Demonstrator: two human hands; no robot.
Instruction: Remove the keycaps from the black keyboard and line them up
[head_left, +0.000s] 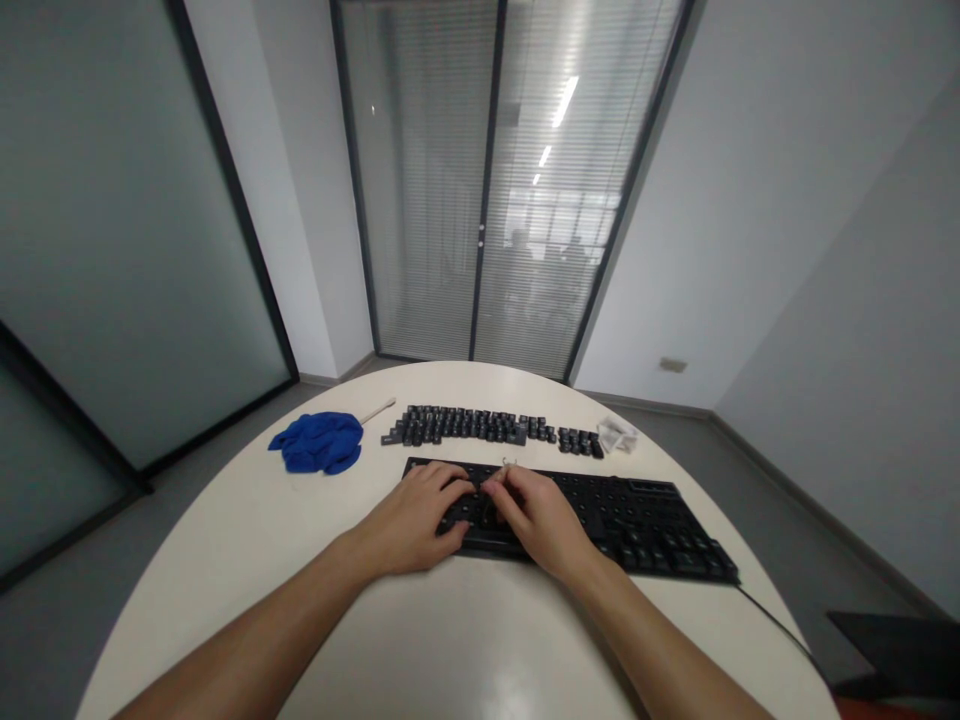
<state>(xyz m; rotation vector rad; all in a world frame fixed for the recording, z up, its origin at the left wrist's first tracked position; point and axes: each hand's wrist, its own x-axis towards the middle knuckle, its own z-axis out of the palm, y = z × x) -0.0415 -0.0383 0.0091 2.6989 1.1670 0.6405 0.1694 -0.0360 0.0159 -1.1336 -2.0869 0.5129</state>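
Observation:
A black keyboard (645, 510) lies across the table in front of me; many of its keycaps are off, while several remain toward its right end. My left hand (420, 515) rests on the keyboard's left part, palm down, fingers apart and bent over its edge. Beside it, my right hand (536, 515) pinches a small tool with thin wire ends (510, 462), which looks like a keycap puller, over the left-middle keys. The fingers hide most of the tool and whatever is under it.
Loose black keycaps (465, 424) lie in rows behind the keyboard. A blue cloth (321, 443) and a thin white stick (377, 411) are at the left, a crumpled whitish item (618, 434) at the right. The keyboard cable (780, 622) runs off the round table's (360, 660) right edge.

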